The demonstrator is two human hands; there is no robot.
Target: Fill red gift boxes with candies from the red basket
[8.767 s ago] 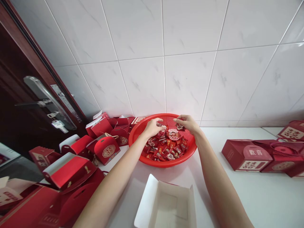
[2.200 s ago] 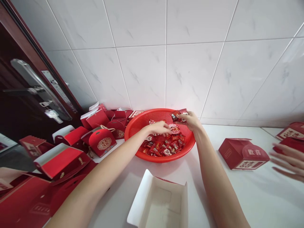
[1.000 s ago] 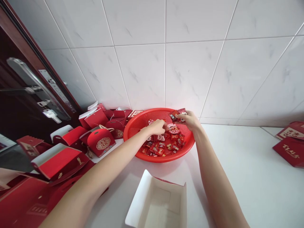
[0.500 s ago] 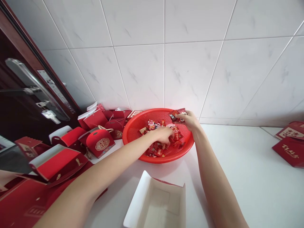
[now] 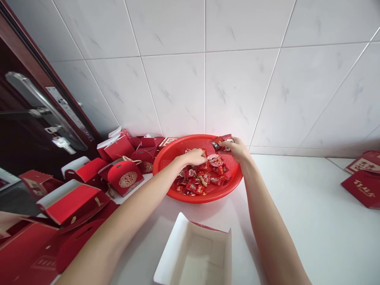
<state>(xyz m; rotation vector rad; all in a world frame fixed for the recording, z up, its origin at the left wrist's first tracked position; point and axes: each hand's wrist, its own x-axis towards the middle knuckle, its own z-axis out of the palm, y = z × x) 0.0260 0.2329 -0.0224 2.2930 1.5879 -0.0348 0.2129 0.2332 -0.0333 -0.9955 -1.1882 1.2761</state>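
A red plastic basket (image 5: 208, 197) with mesh sides stands against the wall, holding a heap of red-wrapped candies (image 5: 197, 184). My left hand (image 5: 196, 157) is over the back left of the heap, its fingers bent together; whatever is at its fingertips is hidden. At the basket's right rim, my right hand (image 5: 236, 149) grips several wrapped candies (image 5: 222, 142) between thumb and fingers. Nearer to me, an open box (image 5: 202, 253) with a white inside lies on the white table, its flap spread to the left.
Several red gift boxes (image 5: 77, 202) crowd the left side. More red boxes (image 5: 363, 186) sit at the far right. A dark door with a metal handle (image 5: 44, 103) is at the upper left, and a tiled wall (image 5: 237, 87) rises behind the basket.
My left hand has moved from the middle of the heap towards the back left, uncovering candies. My right hand stays at the rim with its candies.
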